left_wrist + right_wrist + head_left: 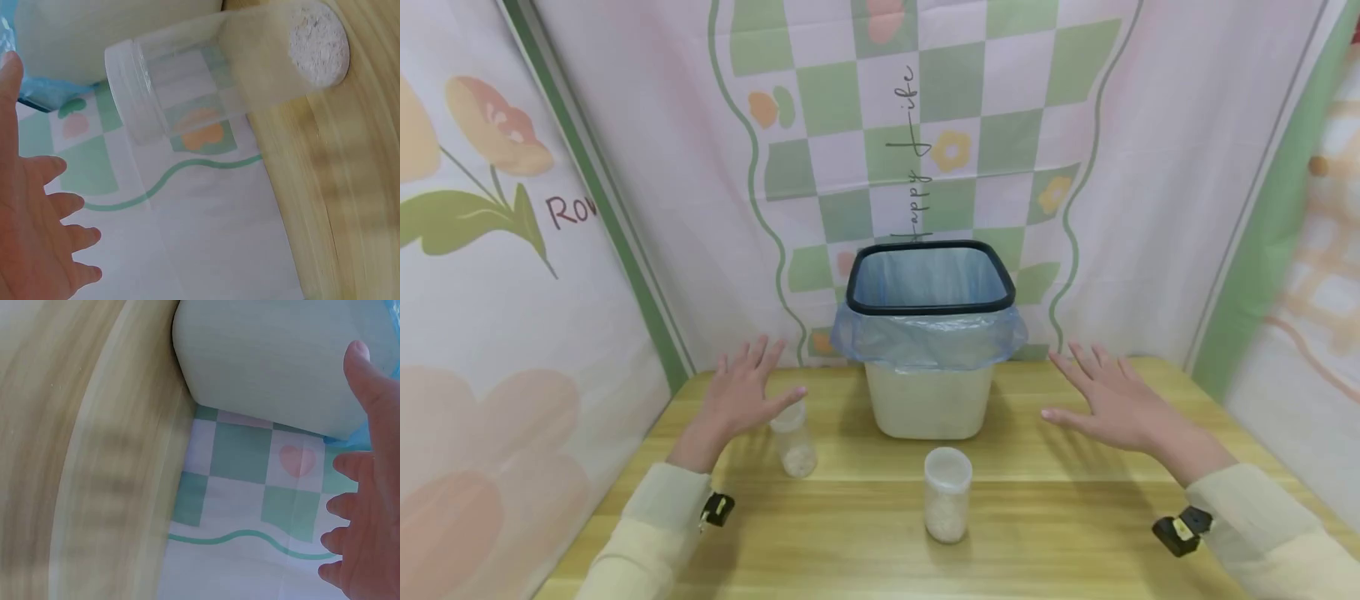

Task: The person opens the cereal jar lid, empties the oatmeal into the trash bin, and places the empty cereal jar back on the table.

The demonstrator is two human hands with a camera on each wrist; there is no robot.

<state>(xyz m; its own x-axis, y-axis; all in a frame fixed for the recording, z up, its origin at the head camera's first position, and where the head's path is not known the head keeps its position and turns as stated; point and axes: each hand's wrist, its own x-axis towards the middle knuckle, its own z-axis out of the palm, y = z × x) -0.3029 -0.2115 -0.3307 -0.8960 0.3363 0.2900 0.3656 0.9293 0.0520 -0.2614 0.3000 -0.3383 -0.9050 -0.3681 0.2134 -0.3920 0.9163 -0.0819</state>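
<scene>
My left hand (741, 400) is held above the table's left side, fingers spread, holding nothing. Close by its thumb, a clear lidded jar (794, 442) stands upright, with a little white grainy stuff at its bottom; the left wrist view shows that jar (219, 75) larger. My right hand (1112, 408), fingers also spread, hovers over the right side and touches nothing. Between the hands, toward the back, is a cream trash bin (928, 400) with a black rim (931, 310) and a blue bag (925, 337) folded over it. A second clear jar (947, 496), fuller of white stuff, stands in front.
The wooden table (865, 533) has its back edge against a printed curtain (662, 167) with green checks. More printed cloth (467, 317) hangs on the left, and another panel (1315, 250) hangs on the right. A small black device sits on each wrist.
</scene>
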